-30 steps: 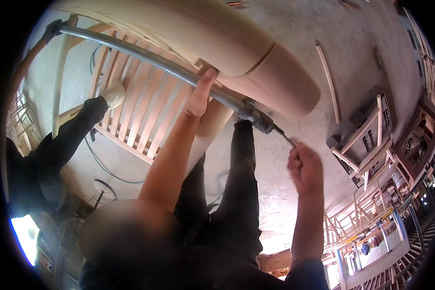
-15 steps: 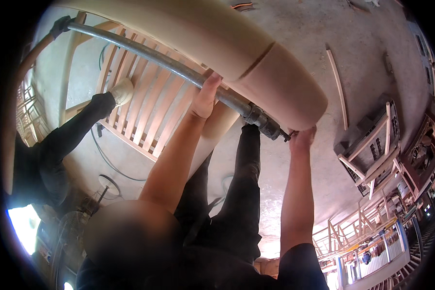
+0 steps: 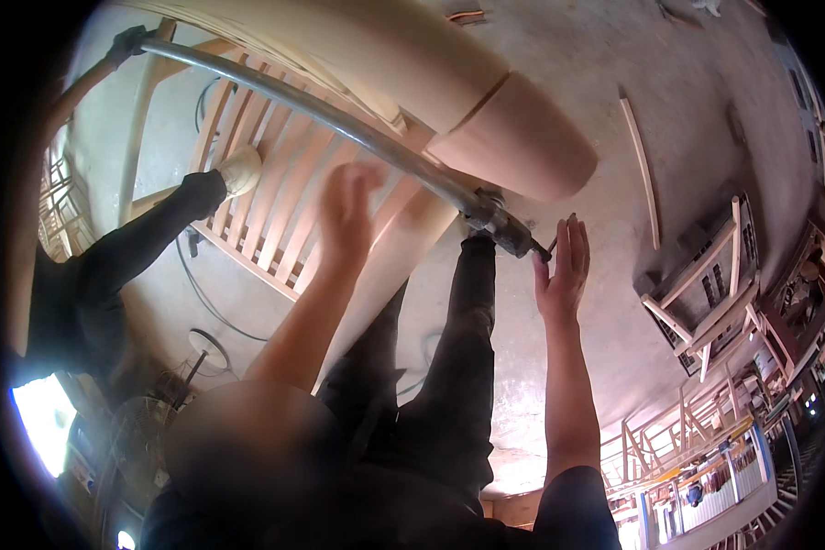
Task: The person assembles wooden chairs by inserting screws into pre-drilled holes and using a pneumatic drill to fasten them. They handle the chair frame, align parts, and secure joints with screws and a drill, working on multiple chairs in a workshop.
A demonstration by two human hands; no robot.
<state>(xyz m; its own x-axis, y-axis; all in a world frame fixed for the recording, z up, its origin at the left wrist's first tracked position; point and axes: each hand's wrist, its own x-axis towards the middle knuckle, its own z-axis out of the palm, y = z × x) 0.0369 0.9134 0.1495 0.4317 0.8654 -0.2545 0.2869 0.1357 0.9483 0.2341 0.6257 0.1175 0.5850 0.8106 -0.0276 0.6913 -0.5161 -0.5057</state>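
Observation:
A long grey pipe clamp [image 3: 339,126] runs diagonally along the underside of a large pale wooden piece [image 3: 431,69] with a rounded end. My left hand [image 3: 346,213], blurred by motion, is off the pipe and hangs over the wooden slats [image 3: 289,197], fingers apart and holding nothing. My right hand [image 3: 564,280] is beside the screw end of the clamp head [image 3: 500,227]. Its fingers stretch upward, and the thumb is close to the screw; whether it touches cannot be told. At the far left a co-worker's gloved hand [image 3: 128,43] is at the pipe's other end.
The co-worker's shoe [image 3: 241,171] is by the slats. A wooden strip [image 3: 640,170] lies on the concrete floor to the right, near a dark crate with wooden pieces [image 3: 706,275]. A green hose [image 3: 202,302] curves across the floor. Chair-like frames [image 3: 687,431] stand at lower right.
My left hand has let go of the pipe and drawn back left. My right hand has left the wooden piece's rounded end, its fingers straightening. The wooden piece has shifted slightly up and left.

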